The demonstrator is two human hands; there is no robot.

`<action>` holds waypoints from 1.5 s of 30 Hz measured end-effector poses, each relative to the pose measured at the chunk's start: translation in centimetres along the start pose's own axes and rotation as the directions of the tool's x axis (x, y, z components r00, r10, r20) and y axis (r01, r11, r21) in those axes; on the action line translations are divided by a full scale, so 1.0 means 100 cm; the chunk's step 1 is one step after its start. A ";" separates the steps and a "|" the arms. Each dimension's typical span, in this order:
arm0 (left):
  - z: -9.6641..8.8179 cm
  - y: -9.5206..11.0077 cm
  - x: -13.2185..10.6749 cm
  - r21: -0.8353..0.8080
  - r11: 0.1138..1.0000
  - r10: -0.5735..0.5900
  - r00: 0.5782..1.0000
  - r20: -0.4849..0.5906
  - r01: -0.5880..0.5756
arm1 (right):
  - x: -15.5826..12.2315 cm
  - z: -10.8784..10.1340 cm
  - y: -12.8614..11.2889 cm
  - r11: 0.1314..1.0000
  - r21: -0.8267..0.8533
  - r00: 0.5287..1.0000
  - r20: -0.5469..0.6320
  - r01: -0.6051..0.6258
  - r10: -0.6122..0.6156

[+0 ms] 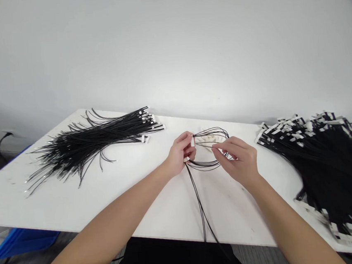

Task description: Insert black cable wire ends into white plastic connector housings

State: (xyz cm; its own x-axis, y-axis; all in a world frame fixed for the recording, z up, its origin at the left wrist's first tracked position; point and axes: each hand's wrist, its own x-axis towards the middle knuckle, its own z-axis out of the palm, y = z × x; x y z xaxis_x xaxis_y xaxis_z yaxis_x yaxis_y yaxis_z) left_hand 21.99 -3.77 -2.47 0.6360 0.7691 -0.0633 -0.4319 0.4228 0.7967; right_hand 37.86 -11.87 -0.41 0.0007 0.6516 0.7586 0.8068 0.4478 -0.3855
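Observation:
Over the middle of the table, my left hand [177,154] is closed round a wire harness whose thin black wires [205,165] curve in a loop towards the right. A white connector [192,140] shows at its fingertips, and a second white connector [186,159] sits under the fingers. From there, long black wires [196,192] hang down past the table's front edge. My right hand [240,157] pinches one black wire of the loop between thumb and forefinger. Behind the loop lie small pale pieces [209,139], too partly covered to make out.
A bundle of black cables [92,142] with white connectors lies on the white table [132,194] at left. A larger pile of black cables [325,167] with white connectors covers the right end. The wall [169,58] stands behind; a blue bin [27,239] is below left.

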 end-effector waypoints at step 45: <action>0.003 -0.003 -0.001 0.039 0.998 -0.058 0.998 -0.020 0.059 | -0.007 0.009 0.005 0.984 -0.116 0.988 0.079 0.139 -0.130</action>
State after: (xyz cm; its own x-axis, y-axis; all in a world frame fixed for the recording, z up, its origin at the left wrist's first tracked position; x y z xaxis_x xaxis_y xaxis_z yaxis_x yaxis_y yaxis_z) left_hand 22.24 -4.10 -2.52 0.6470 0.7527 -0.1216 -0.3687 0.4485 0.8142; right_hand 37.74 -11.59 -1.61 -0.1509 0.6343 0.7582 0.8621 0.4597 -0.2130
